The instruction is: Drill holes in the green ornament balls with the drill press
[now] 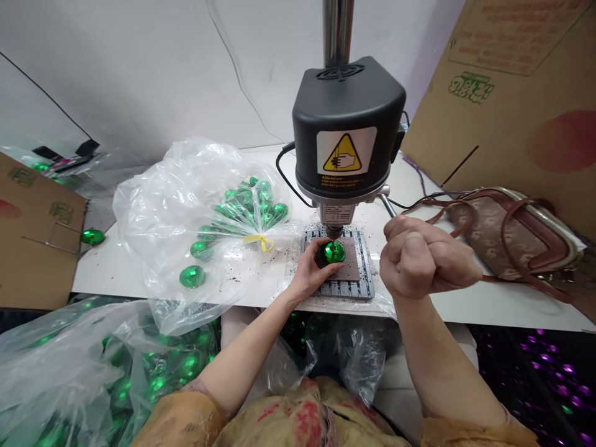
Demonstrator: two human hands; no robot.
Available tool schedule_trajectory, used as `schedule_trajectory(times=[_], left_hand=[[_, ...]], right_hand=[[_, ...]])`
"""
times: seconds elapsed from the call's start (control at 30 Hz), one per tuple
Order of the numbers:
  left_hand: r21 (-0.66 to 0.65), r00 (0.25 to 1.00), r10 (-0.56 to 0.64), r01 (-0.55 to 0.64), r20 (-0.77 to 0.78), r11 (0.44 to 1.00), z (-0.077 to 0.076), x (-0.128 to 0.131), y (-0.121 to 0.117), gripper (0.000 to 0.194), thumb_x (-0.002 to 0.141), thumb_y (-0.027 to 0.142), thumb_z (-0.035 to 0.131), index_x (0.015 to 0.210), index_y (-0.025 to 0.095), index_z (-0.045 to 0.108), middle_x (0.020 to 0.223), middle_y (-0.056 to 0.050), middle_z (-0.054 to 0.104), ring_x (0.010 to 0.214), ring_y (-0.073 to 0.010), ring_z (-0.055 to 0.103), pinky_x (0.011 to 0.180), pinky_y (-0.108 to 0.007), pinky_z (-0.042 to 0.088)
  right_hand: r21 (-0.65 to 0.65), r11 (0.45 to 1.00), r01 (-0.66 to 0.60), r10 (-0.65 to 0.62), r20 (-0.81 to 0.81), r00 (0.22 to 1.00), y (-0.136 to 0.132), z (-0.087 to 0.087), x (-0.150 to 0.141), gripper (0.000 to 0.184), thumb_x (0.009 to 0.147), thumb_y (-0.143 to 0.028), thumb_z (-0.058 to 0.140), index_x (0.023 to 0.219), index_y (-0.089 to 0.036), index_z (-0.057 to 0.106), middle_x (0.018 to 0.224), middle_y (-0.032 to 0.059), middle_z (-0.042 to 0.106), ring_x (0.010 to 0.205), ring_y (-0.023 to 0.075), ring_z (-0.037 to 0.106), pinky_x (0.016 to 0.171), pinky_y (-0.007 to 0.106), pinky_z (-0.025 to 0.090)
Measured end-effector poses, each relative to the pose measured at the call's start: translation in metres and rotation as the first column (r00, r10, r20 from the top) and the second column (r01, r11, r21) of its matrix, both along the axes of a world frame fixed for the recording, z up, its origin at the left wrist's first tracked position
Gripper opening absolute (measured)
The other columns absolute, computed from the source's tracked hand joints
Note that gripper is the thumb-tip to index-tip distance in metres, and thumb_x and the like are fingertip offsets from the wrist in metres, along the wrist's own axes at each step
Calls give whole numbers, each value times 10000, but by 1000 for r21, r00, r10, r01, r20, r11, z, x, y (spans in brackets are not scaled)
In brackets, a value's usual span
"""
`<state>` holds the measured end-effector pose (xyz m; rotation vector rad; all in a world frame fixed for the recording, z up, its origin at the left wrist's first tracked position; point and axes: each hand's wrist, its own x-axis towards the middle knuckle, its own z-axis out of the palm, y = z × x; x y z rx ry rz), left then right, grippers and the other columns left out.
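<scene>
My left hand (311, 272) grips a shiny green faceted ball (334, 252), thumb on the near side and fingers around its left and far side. The ball rests on a brown board (352, 268) lying on the slotted metal base (365, 288) of a drill press (347, 118). Just above the ball is the chuck (334, 232); whether a bit touches the ball I cannot tell. My right hand (426, 257) is closed in a fist around the end of the press's metal lever (388, 205), right of the machine.
A clear plastic bag (153, 186) tied with yellow ribbon (261, 241) holds green balls on the white table (116, 282). A brown handbag (493, 230) and cardboard box (512, 124) stand right. Another box (37, 242) stands left. Dark shavings lie around the base.
</scene>
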<state>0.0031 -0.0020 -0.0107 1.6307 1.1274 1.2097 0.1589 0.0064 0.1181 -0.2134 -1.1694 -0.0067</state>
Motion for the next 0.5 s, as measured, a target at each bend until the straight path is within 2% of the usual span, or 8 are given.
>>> schedule_trajectory(times=[0.07, 0.13, 0.2, 0.27, 0.33, 0.4, 0.47, 0.5], left_hand=[[-10, 1000, 8, -8, -5, 1000, 1, 2, 0, 553, 744, 371, 818, 1202, 207, 557, 1160, -75, 637, 1081, -233, 612, 961, -388, 489], [-17, 999, 45, -45, -16, 999, 5, 5, -1, 556, 737, 371, 822, 1199, 207, 560, 1173, -79, 640, 1089, -238, 616, 965, -391, 491], [-3, 993, 114, -114, -38, 993, 12, 8, -7, 539, 740, 368, 815, 1189, 209, 564, 1171, -79, 643, 1093, -239, 620, 964, -389, 494], [45, 969, 231, -228, -89, 973, 21, 8, -20, 502, 746, 364, 802, 1164, 213, 567, 1130, -74, 647, 1068, -238, 625, 942, -385, 498], [122, 934, 315, -297, -170, 947, 29, 2, -41, 465, 740, 371, 794, 1115, 218, 566, 1054, -63, 648, 1002, -232, 631, 886, -371, 505], [182, 931, 249, -205, -266, 962, 33, -11, -69, 446, 733, 390, 786, 1076, 224, 555, 978, -51, 639, 909, -214, 630, 811, -343, 509], [167, 909, 24, 51, -415, 985, 30, -27, -98, 420, 749, 410, 754, 1073, 229, 556, 930, -43, 628, 837, -194, 622, 749, -311, 507], [119, 855, -89, 173, -511, 978, 25, -36, -110, 403, 769, 417, 725, 1087, 229, 562, 925, -45, 623, 821, -190, 619, 728, -299, 505]], right_hand=[[-77, 997, 7, -10, -46, 999, -1, 13, -2, 476, 800, -160, 576, 561, -167, 164, 469, -57, 247, 383, 36, 240, 393, 257, 243], [-146, 989, -1, -15, -109, 994, 1, 34, -5, 449, 840, -171, 558, 554, -174, 212, 472, -58, 201, 379, 38, 264, 386, 244, 226], [-208, 978, -15, -13, -132, 991, 4, 56, -7, 457, 840, -161, 571, 529, -190, 237, 421, -62, 252, 366, 52, 281, 382, 264, 197], [-284, 959, -23, -18, -144, 989, 7, 73, -9, 444, 833, -156, 587, 511, -205, 286, 406, -59, 300, 367, 61, 290, 398, 280, 198], [-317, 948, -27, -21, -147, 989, 8, 80, -9, 433, 836, -155, 586, 519, -218, 299, 412, -58, 315, 376, 64, 298, 418, 284, 205], [-332, 943, -32, -19, -151, 988, 8, 81, -9, 420, 849, -173, 578, 532, -225, 307, 429, -54, 334, 391, 66, 321, 440, 287, 227], [-340, 938, -72, 14, -171, 985, 8, 77, -7, 399, 849, -203, 596, 531, -218, 355, 446, -50, 364, 403, 64, 344, 453, 288, 245], [-341, 934, -107, 41, -197, 980, 8, 75, -7, 389, 841, -221, 616, 529, -210, 384, 451, -49, 375, 402, 59, 347, 455, 287, 241]])
